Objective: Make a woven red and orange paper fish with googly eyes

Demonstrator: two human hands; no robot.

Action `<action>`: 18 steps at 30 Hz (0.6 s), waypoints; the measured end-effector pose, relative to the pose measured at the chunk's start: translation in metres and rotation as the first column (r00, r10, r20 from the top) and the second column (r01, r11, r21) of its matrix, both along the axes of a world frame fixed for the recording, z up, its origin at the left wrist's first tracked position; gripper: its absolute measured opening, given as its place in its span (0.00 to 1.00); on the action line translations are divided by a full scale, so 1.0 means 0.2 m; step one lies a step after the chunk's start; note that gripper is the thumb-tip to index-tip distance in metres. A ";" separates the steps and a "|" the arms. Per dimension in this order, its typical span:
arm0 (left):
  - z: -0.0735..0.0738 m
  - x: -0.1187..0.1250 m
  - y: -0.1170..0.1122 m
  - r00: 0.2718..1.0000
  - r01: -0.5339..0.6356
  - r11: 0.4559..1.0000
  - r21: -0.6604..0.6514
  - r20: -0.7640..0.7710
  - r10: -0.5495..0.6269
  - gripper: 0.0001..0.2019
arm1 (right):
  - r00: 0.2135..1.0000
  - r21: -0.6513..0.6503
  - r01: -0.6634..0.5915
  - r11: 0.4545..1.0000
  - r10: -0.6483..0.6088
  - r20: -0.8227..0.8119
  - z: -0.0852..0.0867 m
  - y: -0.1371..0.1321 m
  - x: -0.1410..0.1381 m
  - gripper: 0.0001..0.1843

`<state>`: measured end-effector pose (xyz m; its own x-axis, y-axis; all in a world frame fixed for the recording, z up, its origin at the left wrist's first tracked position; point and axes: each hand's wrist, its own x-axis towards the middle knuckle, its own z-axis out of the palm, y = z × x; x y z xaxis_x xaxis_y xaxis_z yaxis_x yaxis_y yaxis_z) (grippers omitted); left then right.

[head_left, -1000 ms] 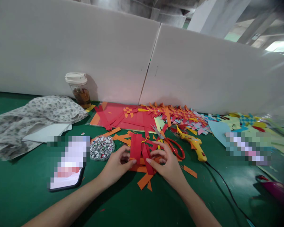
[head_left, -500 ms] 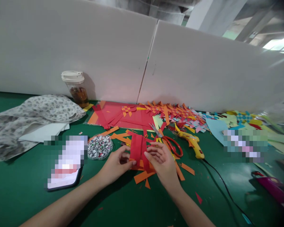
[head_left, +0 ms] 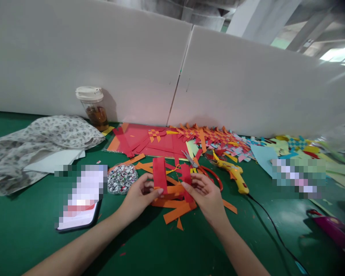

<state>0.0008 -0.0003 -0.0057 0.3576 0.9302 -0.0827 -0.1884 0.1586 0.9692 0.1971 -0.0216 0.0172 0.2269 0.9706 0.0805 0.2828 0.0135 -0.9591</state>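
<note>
Left hand [head_left: 139, 195] pinched the left red strip [head_left: 160, 174], right hand [head_left: 208, 197] the right red strip [head_left: 186, 177]. Hands were apart, with orange strips [head_left: 172, 189] woven between, low over the table [head_left: 161, 249]. Weaving looked midway; the next pass would need the strips kept square.

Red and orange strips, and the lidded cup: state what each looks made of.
The red strips and orange strips: likely matte paper or thin card, flat and clean-cut, pinched by left hand and right hand. The cup: seemingly clear plastic, white lid; brown contents show through.
</note>
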 end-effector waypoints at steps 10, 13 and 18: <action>0.00 -0.02 0.02 0.996 -0.072 0.996 -0.043 0.056 0.075 0.16 | 0.946 0.024 0.261 0.965 -0.251 -0.205 0.00 0.06 0.15 0.19; 0.00 -0.02 0.01 0.997 -0.066 0.997 -0.042 0.039 0.067 0.17 | 0.959 0.044 0.238 0.970 -0.228 -0.165 0.00 0.04 0.13 0.18; -0.01 -0.01 0.01 0.998 -0.061 0.997 -0.037 0.003 0.061 0.16 | 0.976 0.031 0.173 0.984 -0.167 -0.141 0.01 0.01 0.09 0.17</action>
<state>-0.0018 0.0021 -0.0072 0.3004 0.9467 -0.1163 -0.2027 0.1825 0.9621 0.2142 -0.0191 0.0191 0.4001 0.9132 0.0776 0.1501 0.0182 -0.9885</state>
